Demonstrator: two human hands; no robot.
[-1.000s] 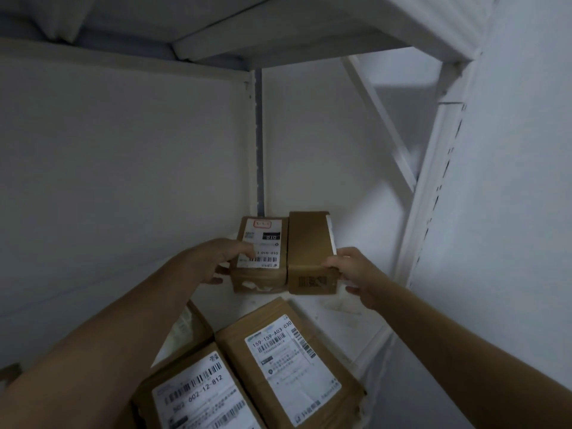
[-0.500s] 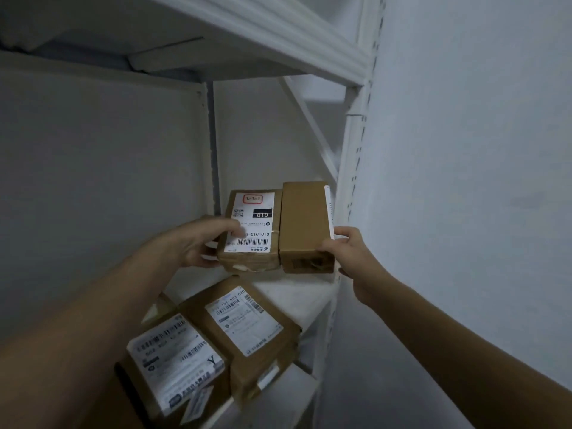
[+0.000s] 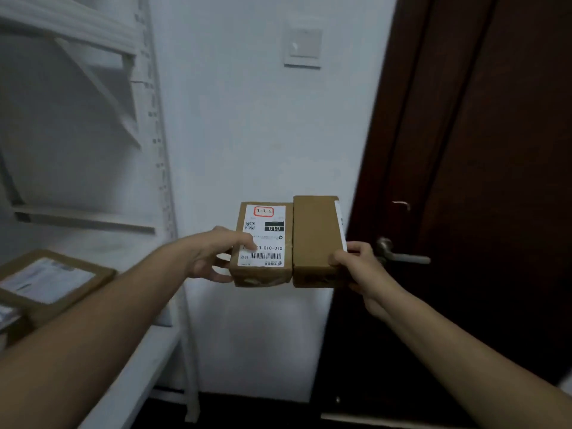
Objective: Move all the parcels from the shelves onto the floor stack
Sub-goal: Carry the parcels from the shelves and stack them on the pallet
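Two small parcels were held in the air between the hands, pressed side by side and touching. Left hand (image 3: 213, 258) gripped the labelled parcel (image 3: 263, 243), thumb on the white label, fingers curled at its outer side and under. Right hand (image 3: 356, 267) gripped the plain parcel (image 3: 314, 239), thumb on top near the corner, fingers around its right edge (label strip visible on that side only). Both were clear of the white shelf (image 3: 148, 351), which lay left of and below the left hand. A flat parcel (image 3: 55, 280) sat on that shelf, well left of the left hand. Dark door (image 3: 479, 181) was beyond the right hand, its door handle (image 3: 402, 257) just past the knuckles. Light switch (image 3: 302, 48) was on the wall, high above both hands.
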